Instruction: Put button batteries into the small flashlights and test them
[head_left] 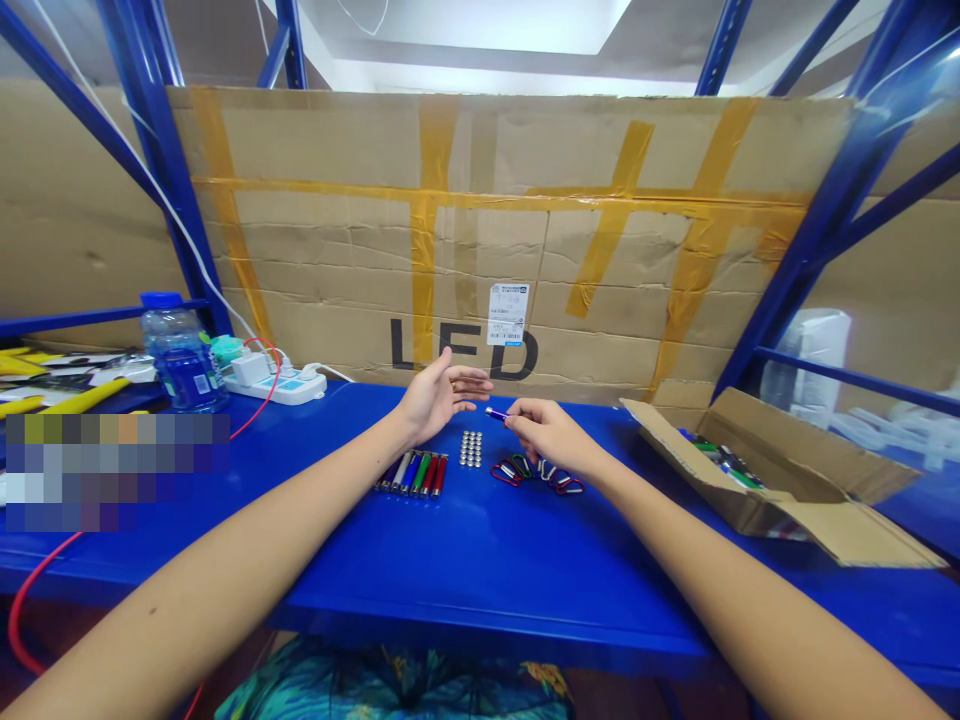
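Note:
Between the thumb and fingers of my right hand [551, 430] is a small blue-purple penlight [498, 415], its silver end pointing left. My left hand [442, 398] is raised above the table with its fingers apart, holding nothing. Below it lies a row of slim metal penlights [415, 474] in silver, blue, green and red, partly behind my left wrist. A neat block of button cells [471, 449] sits between the two hands. Under my right hand are several coloured carabiners [546, 470], some partly covered by the hand.
An open cardboard box [720, 480] with more penlights stands on the right of the blue table [480, 560]. At left are a plastic bottle [180, 355], a white power strip [289, 387] and a red cable [259, 405]. A large carton [337, 260] forms the back wall.

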